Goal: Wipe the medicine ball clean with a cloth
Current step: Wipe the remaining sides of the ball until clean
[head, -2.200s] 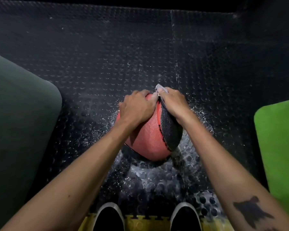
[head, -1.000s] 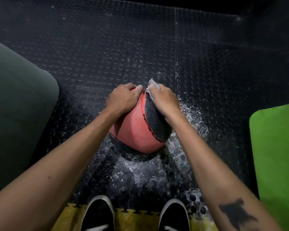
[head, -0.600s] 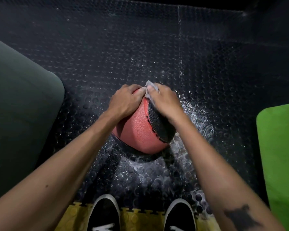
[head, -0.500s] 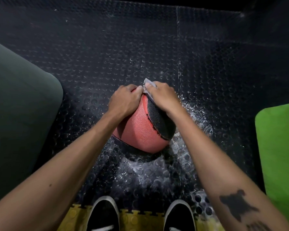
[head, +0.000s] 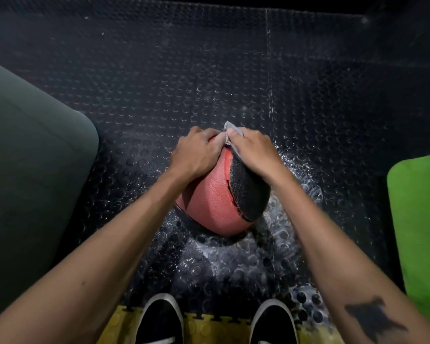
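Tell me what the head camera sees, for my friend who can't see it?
Two hands hold a red and black medicine ball on a studded black floor: the left hand steadies it while the right hand presses a pale cloth on top. Black shoes stand below, a green mat at right.

Both forearms reach forward and converge. The left hand (head: 196,151) lies palm-down with fingers curved, its grip cupped. The right hand (head: 252,151) lies palm-down beside it, fingertips nearly touching, fingers pinching downward.
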